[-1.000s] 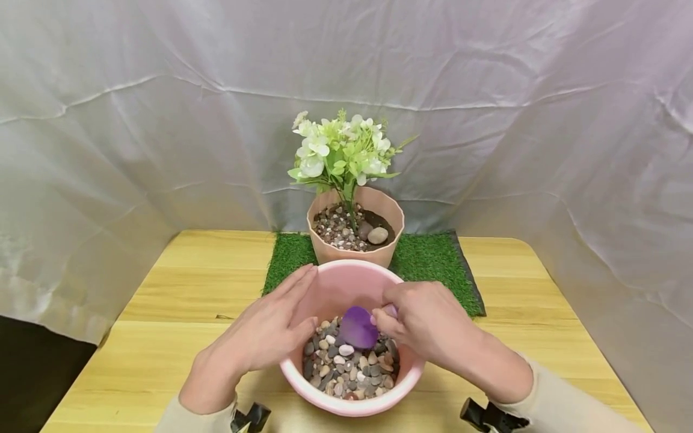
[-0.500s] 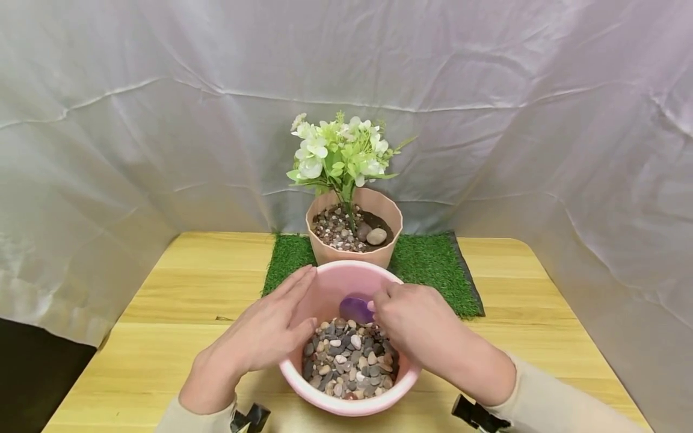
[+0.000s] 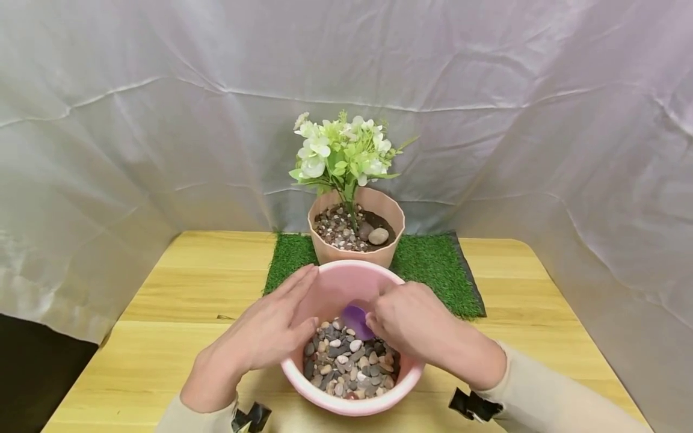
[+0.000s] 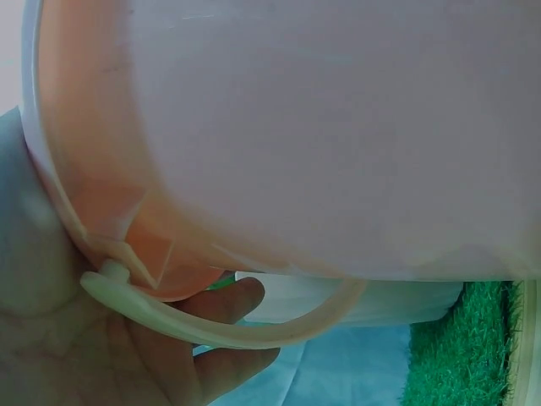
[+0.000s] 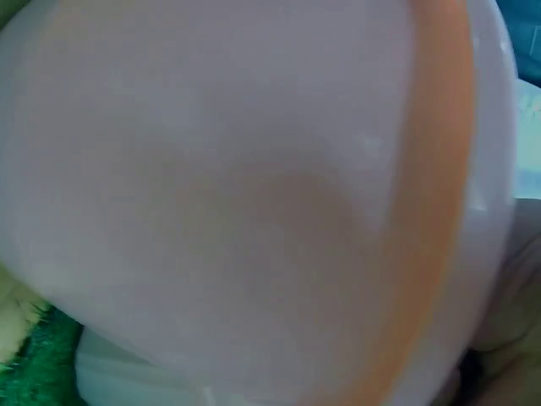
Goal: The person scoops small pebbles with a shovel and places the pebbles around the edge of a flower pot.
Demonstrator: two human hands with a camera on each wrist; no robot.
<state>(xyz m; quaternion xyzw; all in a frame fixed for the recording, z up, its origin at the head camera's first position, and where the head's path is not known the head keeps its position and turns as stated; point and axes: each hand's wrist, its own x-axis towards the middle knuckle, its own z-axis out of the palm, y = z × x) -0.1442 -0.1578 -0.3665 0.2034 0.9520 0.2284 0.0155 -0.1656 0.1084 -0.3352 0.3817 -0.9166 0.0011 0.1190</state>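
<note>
Pebbles [image 3: 346,373] lie in the pink bucket [image 3: 352,408], where your right hand [image 3: 414,316] grips the purple scoop [image 3: 355,321] in curled fingers; your left hand [image 3: 262,331] rests against the bucket, fingers fairly straight. You seem to be scooping; the next move likely calls for a level lift.

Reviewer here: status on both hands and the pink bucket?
Left hand rests on rim of pink bucket. Right hand grips purple scoop at the pebbles, handle hidden. Flowerpot stands beyond the bucket; nothing seen blocking the scoop.
</note>
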